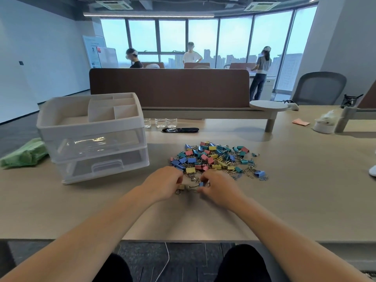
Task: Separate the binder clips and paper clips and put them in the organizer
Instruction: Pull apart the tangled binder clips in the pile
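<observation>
The fingers of your left hand (162, 183) curl round a yellow binder clip (181, 187) while your right hand (219, 189) pinches a blue binder clip (201, 184) just beside it. The wire handles between them look tangled, so you are probably holding one clip in each hand to pull them apart. Both sit at the near edge of the mixed pile (215, 158) on the desk (295, 190), and the organizer (91, 137) stands to the left of the pile, its top compartments open to receive whichever one comes free.
</observation>
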